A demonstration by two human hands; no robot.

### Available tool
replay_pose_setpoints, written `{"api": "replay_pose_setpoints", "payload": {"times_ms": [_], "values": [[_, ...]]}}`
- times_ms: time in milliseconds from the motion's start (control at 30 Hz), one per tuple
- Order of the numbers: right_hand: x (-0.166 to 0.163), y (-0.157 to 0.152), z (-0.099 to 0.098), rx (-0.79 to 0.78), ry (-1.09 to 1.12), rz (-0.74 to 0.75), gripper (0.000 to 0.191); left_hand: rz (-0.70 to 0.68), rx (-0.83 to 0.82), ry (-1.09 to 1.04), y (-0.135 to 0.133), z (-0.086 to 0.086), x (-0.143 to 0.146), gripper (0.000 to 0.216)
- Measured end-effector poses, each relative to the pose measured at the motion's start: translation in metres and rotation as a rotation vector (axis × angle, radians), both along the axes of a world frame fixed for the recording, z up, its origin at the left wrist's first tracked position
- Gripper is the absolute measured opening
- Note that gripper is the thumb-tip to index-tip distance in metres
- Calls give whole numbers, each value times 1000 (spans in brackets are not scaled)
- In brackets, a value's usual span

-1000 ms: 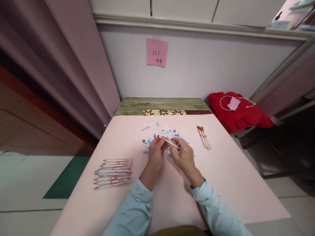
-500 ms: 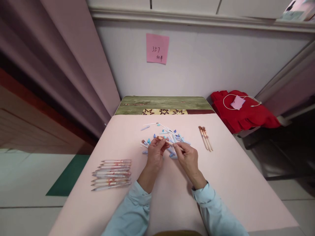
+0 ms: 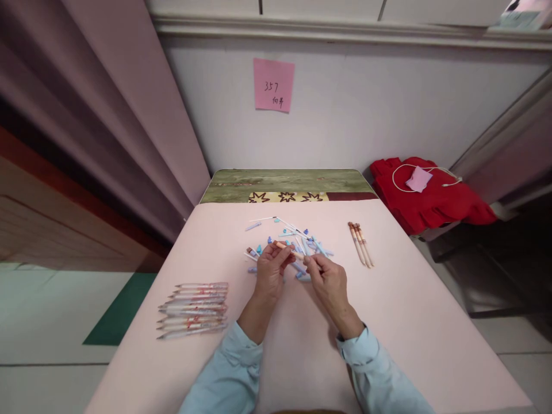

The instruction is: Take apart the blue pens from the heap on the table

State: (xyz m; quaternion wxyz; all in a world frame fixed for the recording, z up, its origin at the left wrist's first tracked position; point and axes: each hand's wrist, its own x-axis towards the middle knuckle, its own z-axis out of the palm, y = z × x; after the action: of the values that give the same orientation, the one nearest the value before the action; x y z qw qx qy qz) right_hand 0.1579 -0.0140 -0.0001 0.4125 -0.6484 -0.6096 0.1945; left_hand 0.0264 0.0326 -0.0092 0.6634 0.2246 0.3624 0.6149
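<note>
Between my two hands is a slim pen (image 3: pixel 283 246) with an orange-beige barrel, held above the middle of the table. Its upper-left part is pinched by the thumb and fingers of my left hand (image 3: pixel 271 267). My right hand (image 3: pixel 328 280) grips the pen's lower-right end with thumb and forefinger. Behind and below my hands lies a heap of blue and lilac pen parts (image 3: pixel 319 247) with thin white refills (image 3: pixel 261 219). My fingers hide some of the heap. A brown-topped part (image 3: pixel 251 251) rests just left of my left hand.
Several white pens with reddish prints (image 3: pixel 194 310) lie in a row on the left of the pale-covered table (image 3: pixel 401 345). Three brown-topped pens (image 3: pixel 361 244) lie together on the right. A red cloth (image 3: pixel 435 198) with a white cable is beyond the table's right edge.
The pen stays in both hands, with its right end now showing a little more by my right fingertips. The view has shifted slightly.
</note>
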Motion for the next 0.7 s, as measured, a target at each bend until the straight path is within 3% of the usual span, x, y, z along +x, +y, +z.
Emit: {"api": "replay_pose_setpoints", "payload": {"times_ms": [67, 333, 533, 700], "values": [[0, 0, 0, -25, -6, -5, 46, 5, -1, 5, 0, 1, 0, 33], [-4, -1, 2, -3, 42, -25, 23, -2, -4, -9, 1, 0, -1, 32], [0, 0, -1, -58, 29, -1, 46, -4, -22, 1, 1, -1, -1, 37], [-3, -1, 1, -12, 56, -3, 33, -5, -10, 1, 1, -4, -1, 39]]}}
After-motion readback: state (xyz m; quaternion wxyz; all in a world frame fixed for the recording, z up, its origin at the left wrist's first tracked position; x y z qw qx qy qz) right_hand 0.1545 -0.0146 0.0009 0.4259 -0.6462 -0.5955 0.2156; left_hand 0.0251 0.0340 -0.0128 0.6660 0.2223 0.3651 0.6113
